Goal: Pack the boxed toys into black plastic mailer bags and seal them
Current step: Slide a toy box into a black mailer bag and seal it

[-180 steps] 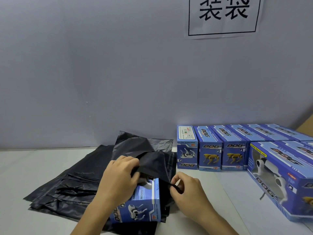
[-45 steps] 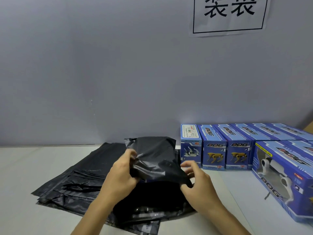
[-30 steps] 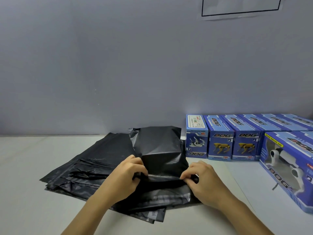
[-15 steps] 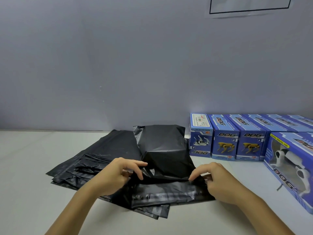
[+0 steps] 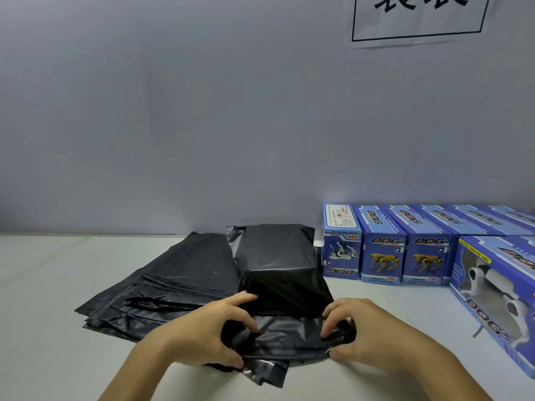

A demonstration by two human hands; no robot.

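Both hands work the open end of the filled bag [image 5: 282,273], which lies on the table [image 5: 43,314] just beyond the fingertips. The left hand [image 5: 208,334] pinches the left end of the flap [image 5: 289,332], thumb low and fingers curled over its upper edge; the right hand [image 5: 373,337] pinches the right end the same way. Holding both ends probably keeps the flap taut and square so it can fold down and stick evenly. To the left of the left hand and beyond it, the stack of empty bags [image 5: 173,282] lies flat within reach. Beyond the right hand stands the row of toy boxes [image 5: 405,250], waiting their turn.

Six seconds ago the blue box still showed at the bag's mouth; now it is fully covered, and the hands have dropped from the bag's top to its flap.
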